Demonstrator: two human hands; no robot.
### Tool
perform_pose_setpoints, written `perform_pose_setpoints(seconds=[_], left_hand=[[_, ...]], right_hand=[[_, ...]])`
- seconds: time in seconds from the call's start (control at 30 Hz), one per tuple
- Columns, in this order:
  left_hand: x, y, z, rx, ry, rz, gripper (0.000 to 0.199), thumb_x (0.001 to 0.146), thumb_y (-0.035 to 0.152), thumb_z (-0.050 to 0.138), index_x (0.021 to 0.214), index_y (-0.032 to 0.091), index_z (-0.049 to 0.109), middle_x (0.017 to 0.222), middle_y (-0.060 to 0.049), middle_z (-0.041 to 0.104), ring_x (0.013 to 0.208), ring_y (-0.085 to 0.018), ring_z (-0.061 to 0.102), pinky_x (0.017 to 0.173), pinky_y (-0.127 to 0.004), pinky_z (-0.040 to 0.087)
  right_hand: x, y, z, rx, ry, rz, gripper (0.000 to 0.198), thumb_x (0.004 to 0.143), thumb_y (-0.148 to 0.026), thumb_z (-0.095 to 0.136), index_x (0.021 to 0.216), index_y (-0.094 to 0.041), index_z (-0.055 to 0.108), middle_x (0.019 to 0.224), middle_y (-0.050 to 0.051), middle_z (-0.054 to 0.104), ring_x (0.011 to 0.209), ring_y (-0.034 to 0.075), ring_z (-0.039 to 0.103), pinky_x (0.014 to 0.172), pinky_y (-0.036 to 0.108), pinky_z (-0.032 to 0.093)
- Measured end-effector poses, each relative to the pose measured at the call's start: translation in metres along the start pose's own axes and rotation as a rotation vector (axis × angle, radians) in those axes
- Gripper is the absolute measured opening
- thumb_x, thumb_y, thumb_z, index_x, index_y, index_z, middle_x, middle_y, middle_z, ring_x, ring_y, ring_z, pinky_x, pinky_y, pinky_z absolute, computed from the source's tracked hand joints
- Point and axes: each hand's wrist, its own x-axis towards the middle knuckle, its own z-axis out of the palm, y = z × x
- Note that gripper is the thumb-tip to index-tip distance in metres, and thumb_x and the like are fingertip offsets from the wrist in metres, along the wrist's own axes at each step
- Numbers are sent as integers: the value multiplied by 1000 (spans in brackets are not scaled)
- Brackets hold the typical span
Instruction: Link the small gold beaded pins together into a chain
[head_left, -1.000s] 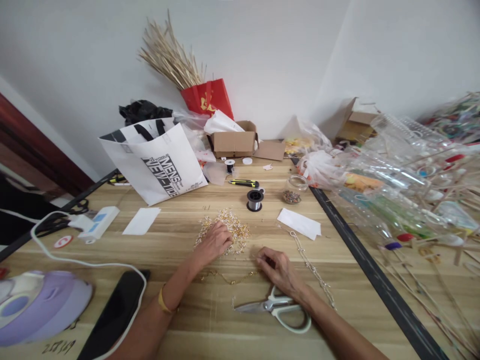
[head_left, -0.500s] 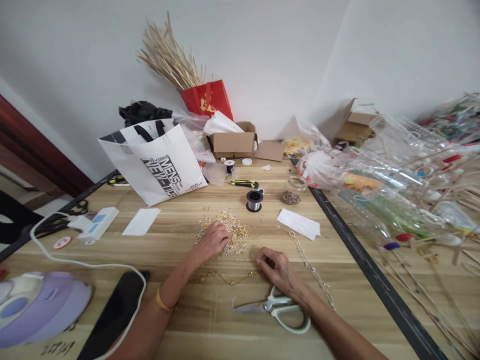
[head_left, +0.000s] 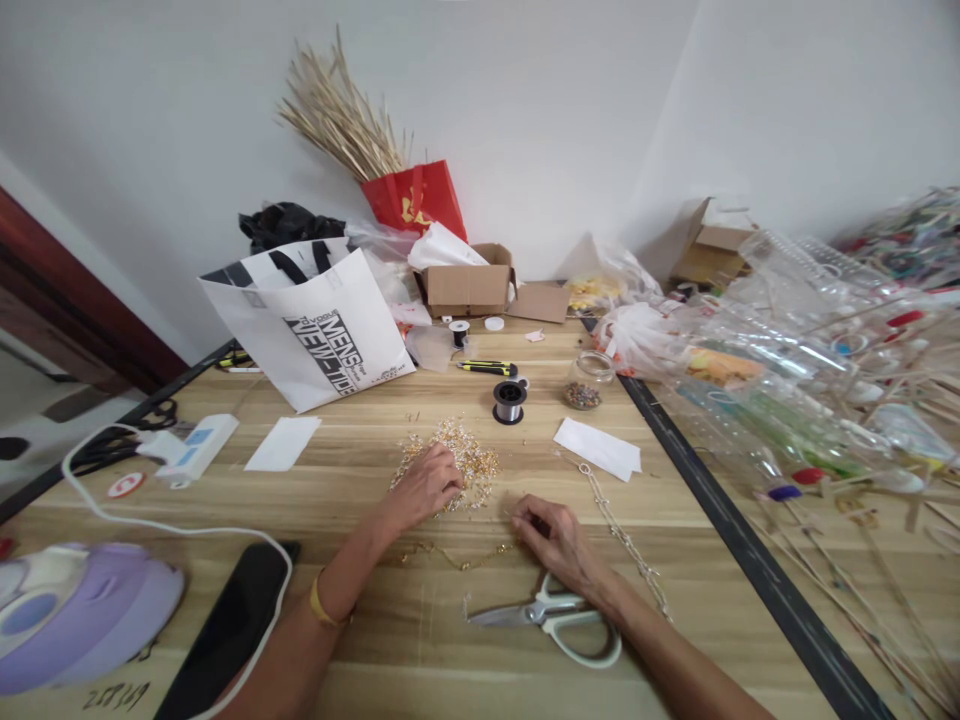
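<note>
My left hand (head_left: pixel 429 482) rests on a spread of small gold and clear beads (head_left: pixel 474 462), its fingers bent down and closed among them. What sits at its fingertips is hidden. To its right, my right hand (head_left: pixel 551 530) lies low over the wood with thumb and fingers drawn together in a pinch; anything between them is too small to name. A thin gold beaded strand (head_left: pixel 463 566) runs across the table between the hands, one end close to my right fingertips. Scissors with pale handles (head_left: pixel 551 615) lie below my right hand, and a silvery beaded chain (head_left: pixel 624 535) beside it.
Beyond the beads stand a wire spool (head_left: pixel 510 402), a yellow-black utility knife (head_left: pixel 487 368) and a glass jar (head_left: pixel 590 378) of beads. White paper (head_left: pixel 598 448) lies right, a white bag (head_left: pixel 307 325) stands left. Plastic bottles (head_left: pixel 795 350) crowd the right; a dark phone (head_left: pixel 229 625) lies lower left.
Both hands stay almost in place, the left over the beads and the right still pinched. A dark shape at the far left edge has mostly gone from view.
</note>
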Motion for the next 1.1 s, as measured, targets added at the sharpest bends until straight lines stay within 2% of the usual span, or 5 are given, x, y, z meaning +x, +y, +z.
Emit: perform_pose_setpoints(seconds=[0.53,1.1], left_hand=[[-1,1,9,93,23,33,20,88,20,49,71,16,59,76,-3,54,86,-19,44,82,-33,35],[0,-3,7,23,28,23,19,87,19,51,70,17,59,76,-1,56,85,-18,46,82,-31,34]], right_hand=[[0,0,0,-3,3,-6,17,84,-24,48,70,-16,54,58,-3,50,54,10,44,52,19,33],[0,-3,-1,7,9,-10,18,84,-24,48,68,-17,52,57,-4,48,53,10,43,51,19,33]])
